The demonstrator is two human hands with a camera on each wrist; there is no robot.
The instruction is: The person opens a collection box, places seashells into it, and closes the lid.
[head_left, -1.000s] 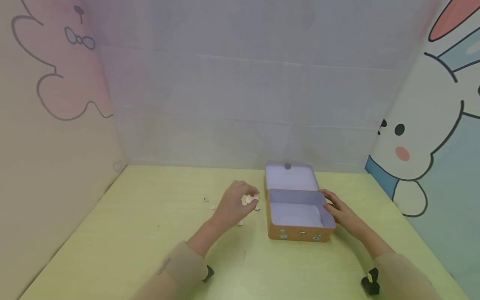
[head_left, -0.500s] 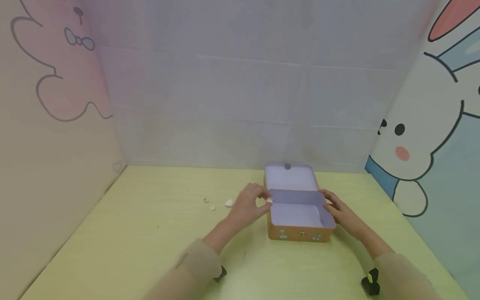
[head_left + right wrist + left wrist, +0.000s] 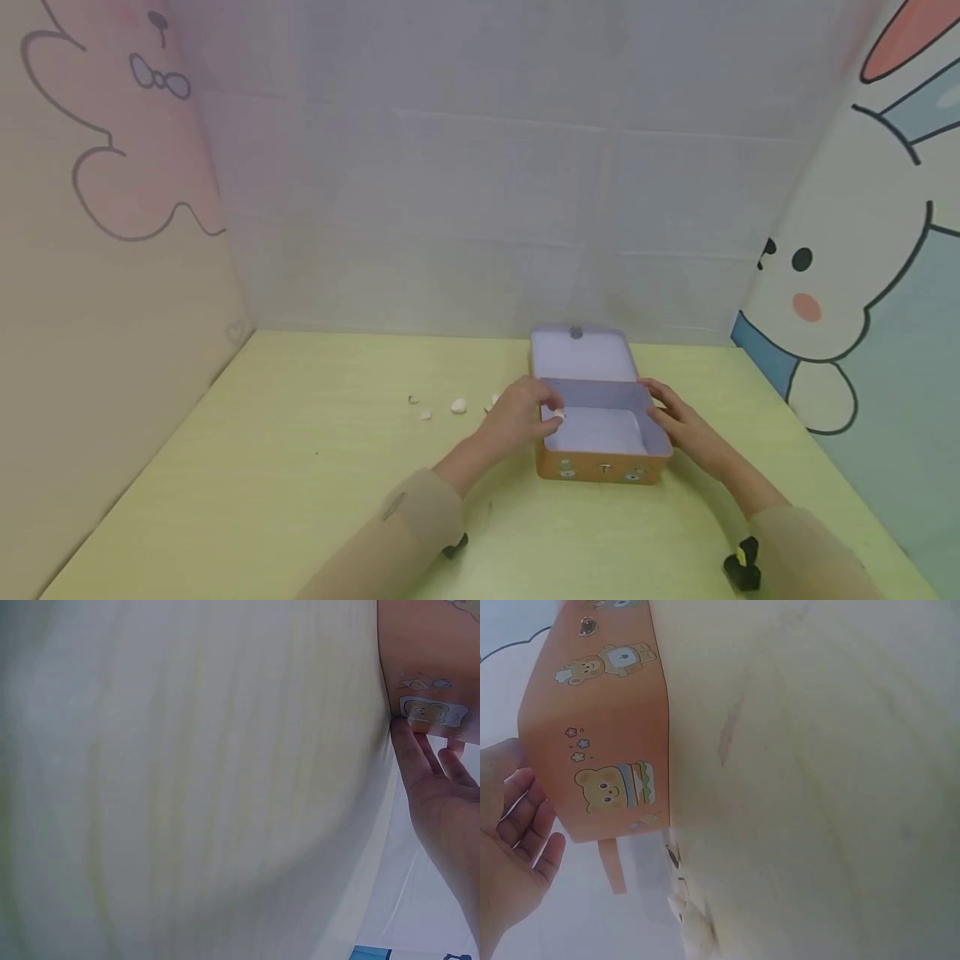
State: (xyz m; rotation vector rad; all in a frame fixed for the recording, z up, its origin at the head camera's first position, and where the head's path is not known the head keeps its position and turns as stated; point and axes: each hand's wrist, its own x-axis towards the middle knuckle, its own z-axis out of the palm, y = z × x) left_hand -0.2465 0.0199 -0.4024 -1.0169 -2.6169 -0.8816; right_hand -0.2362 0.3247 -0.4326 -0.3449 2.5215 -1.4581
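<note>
An orange tin box [image 3: 606,467] with a pale lilac inside stands on the table, its lid [image 3: 583,357] laid back. Bear pictures decorate its outer walls. My left hand [image 3: 517,417] reaches over the box's left wall and pinches a small white piece [image 3: 559,413] between thumb and fingers, above the inside. In the left wrist view the tin's side wall hides those fingertips. At the right wall my right hand [image 3: 686,429] grips the box, with fingers along the rim and outer side. The right wrist view shows fingers [image 3: 409,746] touching the decorated wall from outside.
Left of the box lie several small white pieces, among them a rounded one [image 3: 458,406] and a smaller one [image 3: 426,415]. Some sit partly behind my left hand. A black clip-like object [image 3: 742,567] is by my right sleeve. Printed cloth walls surround the yellow table [image 3: 315,517].
My left hand has moved right with the white piece, from the table beside the box to above its inside. White pieces behind the hand have come into view. My right hand has stayed put.
</note>
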